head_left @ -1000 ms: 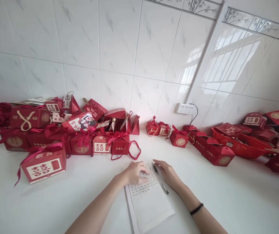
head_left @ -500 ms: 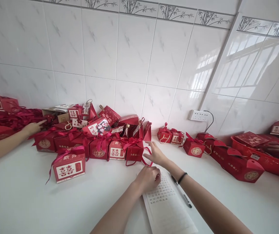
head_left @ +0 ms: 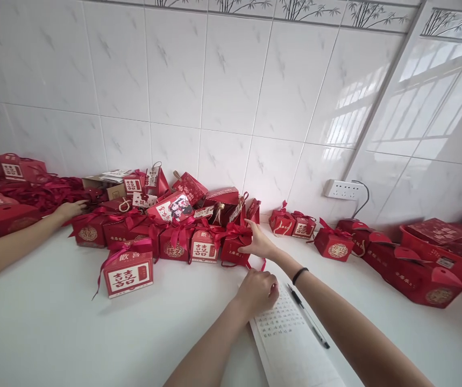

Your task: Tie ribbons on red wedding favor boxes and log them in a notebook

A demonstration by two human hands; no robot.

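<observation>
My right hand (head_left: 260,243) reaches forward and grips the side of a small red gift box with a ribbon bow (head_left: 234,244) at the front of a pile of red boxes. A black band sits on that wrist. My left hand (head_left: 258,289) rests with curled fingers on the top corner of a white sheet of handwritten paper (head_left: 291,338). A black pen (head_left: 309,323) lies on the sheet beside my right forearm. A larger red box with white lettering (head_left: 128,273) stands alone in front of the pile.
Another person's arm (head_left: 21,236) reaches from the left into red ribbons and boxes. More red boxes (head_left: 338,244) and a red basin (head_left: 436,252) line the right wall. A wall socket (head_left: 343,189) with a cable sits above the white counter (head_left: 53,322).
My right hand left the paper and pen, moved forward and took hold of the small red box. The view shifted left and the other person's arm came into sight.
</observation>
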